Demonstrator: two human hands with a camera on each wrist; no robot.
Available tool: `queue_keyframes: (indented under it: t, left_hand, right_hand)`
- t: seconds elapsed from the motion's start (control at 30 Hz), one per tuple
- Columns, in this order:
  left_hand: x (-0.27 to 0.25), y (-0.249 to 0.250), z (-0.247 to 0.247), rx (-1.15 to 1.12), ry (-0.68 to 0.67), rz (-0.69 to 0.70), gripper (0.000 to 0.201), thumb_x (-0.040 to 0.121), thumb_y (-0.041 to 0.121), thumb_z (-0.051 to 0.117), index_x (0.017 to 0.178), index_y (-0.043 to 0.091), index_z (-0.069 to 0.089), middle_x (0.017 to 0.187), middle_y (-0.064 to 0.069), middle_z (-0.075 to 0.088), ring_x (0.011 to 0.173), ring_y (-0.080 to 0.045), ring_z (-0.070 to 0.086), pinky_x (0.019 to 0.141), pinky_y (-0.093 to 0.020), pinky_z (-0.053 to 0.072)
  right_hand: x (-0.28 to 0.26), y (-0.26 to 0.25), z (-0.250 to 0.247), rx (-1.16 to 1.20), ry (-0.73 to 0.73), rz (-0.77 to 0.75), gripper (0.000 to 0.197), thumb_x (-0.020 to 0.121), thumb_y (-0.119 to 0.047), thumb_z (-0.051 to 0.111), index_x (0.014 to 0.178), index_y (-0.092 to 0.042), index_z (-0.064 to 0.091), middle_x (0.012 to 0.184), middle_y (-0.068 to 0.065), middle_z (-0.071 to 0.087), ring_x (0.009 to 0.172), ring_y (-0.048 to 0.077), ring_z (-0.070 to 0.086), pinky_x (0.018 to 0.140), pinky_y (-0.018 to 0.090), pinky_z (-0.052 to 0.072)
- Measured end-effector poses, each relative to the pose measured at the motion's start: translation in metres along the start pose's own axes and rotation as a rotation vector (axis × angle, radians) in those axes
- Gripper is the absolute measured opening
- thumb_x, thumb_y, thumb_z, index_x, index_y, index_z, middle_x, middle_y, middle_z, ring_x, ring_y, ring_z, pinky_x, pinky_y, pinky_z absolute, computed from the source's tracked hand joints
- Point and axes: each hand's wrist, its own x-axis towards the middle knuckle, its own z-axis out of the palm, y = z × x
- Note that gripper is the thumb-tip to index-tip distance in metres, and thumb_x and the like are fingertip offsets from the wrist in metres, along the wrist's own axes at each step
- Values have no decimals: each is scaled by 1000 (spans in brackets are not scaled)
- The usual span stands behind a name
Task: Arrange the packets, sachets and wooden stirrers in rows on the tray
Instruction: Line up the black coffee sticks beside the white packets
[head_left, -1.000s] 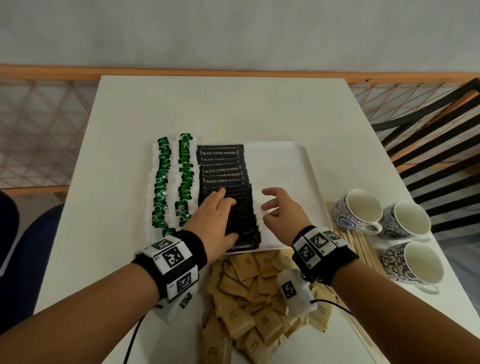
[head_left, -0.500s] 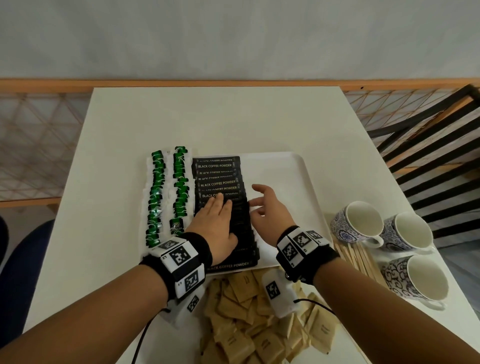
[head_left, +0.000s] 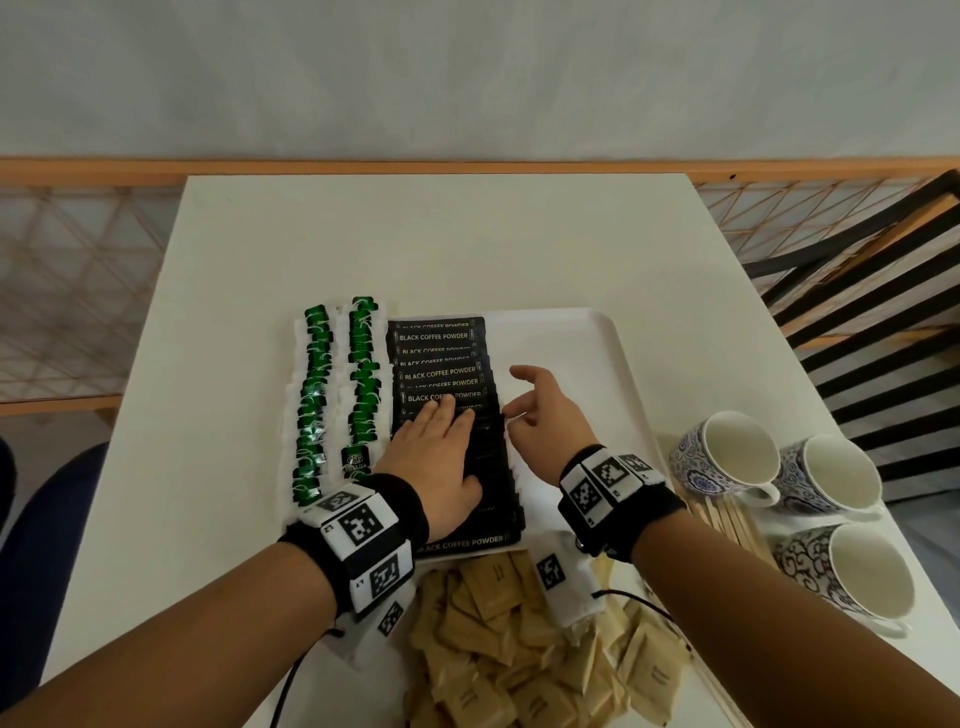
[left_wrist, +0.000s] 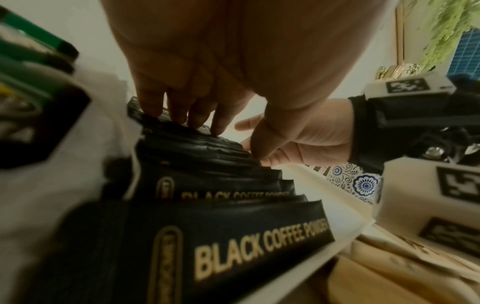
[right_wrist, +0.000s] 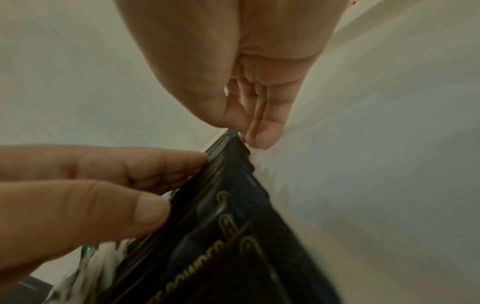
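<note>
Black coffee packets (head_left: 445, 374) in an overlapped row on tray (head_left: 582, 353); my left hand (head_left: 435, 457) lies flat on them, hiding the middle ones. My right hand (head_left: 545, 421) spread, loose, at row's right edge; contact unclear. Brown sachets (head_left: 498, 654) cut off at the bench's near edge.

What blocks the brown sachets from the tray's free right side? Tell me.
Nothing visible fills that bare strip of the tray, right of the coffee packets. The right hand hovers over its near part, and the sachets lie heaped just off the tray's near edge.
</note>
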Motion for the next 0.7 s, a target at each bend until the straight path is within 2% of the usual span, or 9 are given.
queue_keyframes:
  t: [0.07, 0.17, 0.27, 0.3, 0.37, 0.43, 0.5, 0.57, 0.7]
  left_hand:
    - [-2, -1, 1, -12, 16, 7, 73, 95, 33, 43, 153, 17, 0, 160, -6, -10, 147, -20, -8, 120, -36, 4]
    - [-7, -4, 3, 1, 48, 23, 75, 96, 32, 46, 152, 19, -2, 159, -4, -12, 147, -19, -10, 120, -34, 2]
    - [-20, -5, 6, -7, 76, 54, 77, 94, 30, 51, 152, 20, 2, 160, -3, -10, 147, -18, -8, 118, -30, 0]
    - [-25, -7, 7, -32, 101, 70, 75, 93, 28, 54, 152, 20, 8, 160, -2, -4, 147, -19, -4, 117, -28, 2]
    - [-37, -11, 8, -65, 179, 96, 65, 88, 26, 61, 145, 22, 30, 153, -1, 22, 142, -19, 17, 114, -26, 15]
    - [-48, -13, 9, -19, 223, 101, 48, 85, 32, 65, 131, 27, 50, 130, 5, 41, 125, -16, 36, 104, -25, 27]
    - [-55, -12, 9, 72, 210, 78, 37, 85, 41, 61, 121, 34, 56, 113, 10, 41, 114, -14, 39, 98, -28, 27]
    - [-59, -9, 11, 144, 199, 59, 31, 86, 48, 57, 116, 38, 58, 103, 13, 34, 110, -13, 38, 95, -30, 25]
    - [-61, -5, 20, 214, 202, 35, 27, 88, 51, 53, 111, 39, 62, 99, 13, 32, 111, -13, 37, 93, -30, 22]
  right_hand:
    - [-4, 3, -3, 0, -14, 19, 55, 88, -6, 49, 138, -24, 35, 95, -3, 63, 78, 5, 57, 64, 13, 44]
    - [-16, 17, -8, 17, -25, 80, 51, 86, -8, 50, 134, -22, 40, 85, 5, 69, 76, 16, 66, 72, 28, 56]
    - [-34, 32, -10, 87, -64, 140, 48, 84, -7, 53, 129, -21, 44, 79, 4, 71, 71, 15, 68, 79, 35, 57]
    - [-40, 34, -11, 99, -77, 146, 48, 83, -6, 55, 128, -22, 45, 78, 3, 71, 71, 15, 68, 79, 36, 58]
    - [-49, 37, -12, 108, -99, 144, 49, 81, -6, 59, 125, -23, 47, 77, 2, 72, 71, 14, 69, 78, 35, 58]
    - [-55, 37, -11, 103, -116, 138, 51, 79, -5, 61, 124, -24, 48, 78, 1, 72, 71, 11, 68, 77, 33, 58]
    - [-59, 37, -8, 89, -126, 136, 52, 78, -6, 61, 124, -26, 49, 79, 1, 72, 72, 10, 68, 77, 32, 58]
    - [-63, 36, -4, 82, -128, 129, 52, 78, -6, 61, 124, -27, 49, 79, 1, 72, 73, 10, 68, 78, 33, 58]
    - [-67, 34, -1, 63, -125, 88, 49, 80, -6, 61, 124, -25, 50, 81, 0, 72, 75, 9, 67, 79, 27, 55]
